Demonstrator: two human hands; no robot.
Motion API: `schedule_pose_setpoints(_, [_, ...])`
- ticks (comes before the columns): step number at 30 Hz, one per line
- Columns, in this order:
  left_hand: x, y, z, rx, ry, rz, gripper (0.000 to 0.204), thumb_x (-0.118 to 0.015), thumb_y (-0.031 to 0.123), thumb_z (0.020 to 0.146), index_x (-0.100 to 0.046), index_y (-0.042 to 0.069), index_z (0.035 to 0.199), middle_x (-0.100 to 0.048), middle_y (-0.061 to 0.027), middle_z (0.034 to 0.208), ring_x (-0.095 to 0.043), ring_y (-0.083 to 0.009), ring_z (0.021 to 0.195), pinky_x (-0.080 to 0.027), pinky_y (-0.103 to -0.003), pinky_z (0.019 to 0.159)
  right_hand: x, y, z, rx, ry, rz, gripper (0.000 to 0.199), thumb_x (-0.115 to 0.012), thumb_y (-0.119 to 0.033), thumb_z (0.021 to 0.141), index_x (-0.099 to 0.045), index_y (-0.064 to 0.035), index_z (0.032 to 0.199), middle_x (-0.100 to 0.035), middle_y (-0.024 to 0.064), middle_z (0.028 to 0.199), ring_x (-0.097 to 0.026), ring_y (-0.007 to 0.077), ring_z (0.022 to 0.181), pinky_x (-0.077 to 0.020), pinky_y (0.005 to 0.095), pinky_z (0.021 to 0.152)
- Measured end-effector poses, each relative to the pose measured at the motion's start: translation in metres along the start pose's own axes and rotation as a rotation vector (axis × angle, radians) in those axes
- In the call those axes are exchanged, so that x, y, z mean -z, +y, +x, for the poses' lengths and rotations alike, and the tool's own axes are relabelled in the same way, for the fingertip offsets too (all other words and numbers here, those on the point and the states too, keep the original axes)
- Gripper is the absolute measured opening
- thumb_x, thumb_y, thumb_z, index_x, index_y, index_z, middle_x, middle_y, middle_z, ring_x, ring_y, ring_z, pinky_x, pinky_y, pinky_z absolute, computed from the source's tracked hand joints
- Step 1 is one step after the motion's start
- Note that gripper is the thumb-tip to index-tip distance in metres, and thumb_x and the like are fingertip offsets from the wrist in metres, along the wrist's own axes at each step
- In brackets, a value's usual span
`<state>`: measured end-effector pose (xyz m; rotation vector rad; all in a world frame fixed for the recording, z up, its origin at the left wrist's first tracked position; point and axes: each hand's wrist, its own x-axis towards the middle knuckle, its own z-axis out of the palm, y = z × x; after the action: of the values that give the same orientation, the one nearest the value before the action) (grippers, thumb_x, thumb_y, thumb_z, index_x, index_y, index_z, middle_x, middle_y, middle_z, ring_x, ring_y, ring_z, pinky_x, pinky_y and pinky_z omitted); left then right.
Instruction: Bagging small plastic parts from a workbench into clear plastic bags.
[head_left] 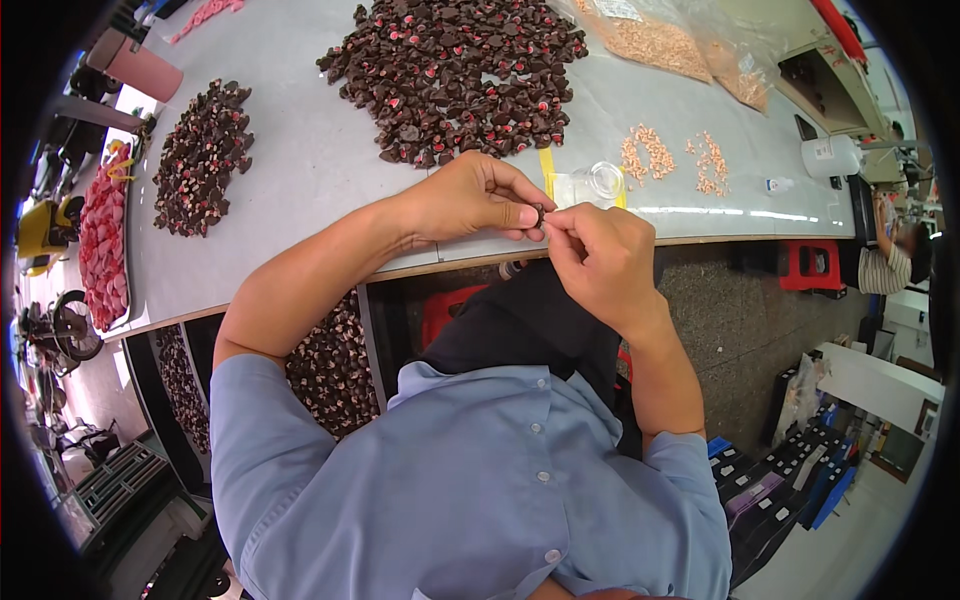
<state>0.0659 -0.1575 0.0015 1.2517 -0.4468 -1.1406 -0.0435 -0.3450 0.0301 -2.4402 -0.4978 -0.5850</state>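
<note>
1. Nearest is the person's light blue shirt (480,490), with dark trousers (530,325) below the hands and a red stool (445,310) under them.
2. The floor (740,320) is speckled grey; at lower right lie stacked flat boxes (780,495).
3. Under the table edge, dark bins (330,365) hold more dark pieces.
4. The left hand (475,197) comes in from the left with the forearm bare, its fingers curled and thumb pressed to forefinger, pinching a small dark part (539,213).
5. The right hand (600,255) meets it from the right, fingers bent, its fingertips closed on the same part. The part sits between both hands, just over the near table edge.
6. The table (300,190) is pale grey. Just beyond the hands lie a clear bag (590,185) and a yellow strip (546,170).
7. Farther on is a large pile of dark pieces with red spots (460,75), a smaller pile (200,155) to the left, and small heaps of tan bits (675,158) to the right.
8. At the far right, another person (895,255) sits near a second red stool (810,265).
</note>
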Motion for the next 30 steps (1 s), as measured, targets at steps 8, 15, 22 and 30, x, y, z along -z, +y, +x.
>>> schedule_pose_setpoints(8, [0.001, -0.001, 0.003, -0.024, -0.01, -0.016, 0.029, -0.07, 0.006, 0.09, -0.067, -0.004, 0.117, -0.072, -0.015, 0.106, -0.071, -0.0199, 0.096, -0.057, -0.028, 0.081, 0.003, 0.009, -0.013, -0.113, 0.224, 0.088, 0.011, -0.073, -0.001, 0.083, -0.069, -0.0011, 0.094, -0.065, 0.0036, 0.069, -0.058, 0.0115, 0.055, -0.046, 0.0278, 0.053])
schedule_pose_setpoints(15, [-0.001, -0.002, 0.001, -0.002, 0.038, -0.021, 0.03, -0.072, 0.004, 0.088, -0.066, -0.008, 0.115, -0.069, -0.0187, 0.116, -0.071, -0.0218, 0.1, -0.057, -0.029, 0.084, 0.079, 0.105, -0.048, -0.689, 0.468, 0.071, 0.015, -0.061, -0.01, 0.097, -0.067, 0.003, 0.1, -0.06, -0.0015, 0.071, -0.054, 0.004, 0.064, -0.0422, 0.0202, 0.057])
schedule_pose_setpoints(22, [-0.003, 0.001, 0.0, 0.065, 0.054, 0.006, 0.029, -0.074, 0.008, 0.087, -0.068, -0.005, 0.113, -0.071, -0.0172, 0.114, -0.071, -0.0204, 0.097, -0.056, -0.029, 0.081, 0.105, 0.143, -0.056, -0.746, 0.118, -0.359, 0.013, -0.067, -0.017, 0.088, -0.066, -0.007, 0.096, -0.067, 0.0094, 0.074, -0.064, 0.0231, 0.066, -0.0488, 0.0346, 0.063])
schedule_pose_setpoints(30, [-0.004, 0.001, 0.001, 0.064, 0.05, 0.002, 0.03, -0.077, 0.008, 0.085, -0.069, -0.004, 0.112, -0.072, -0.0167, 0.112, -0.071, -0.0213, 0.098, -0.056, -0.028, 0.08, 0.094, 0.146, -0.041, -0.757, -0.056, -0.505, 0.015, -0.068, -0.02, 0.087, -0.067, -0.0065, 0.092, -0.068, 0.0099, 0.074, -0.068, 0.0276, 0.073, -0.051, 0.038, 0.067])
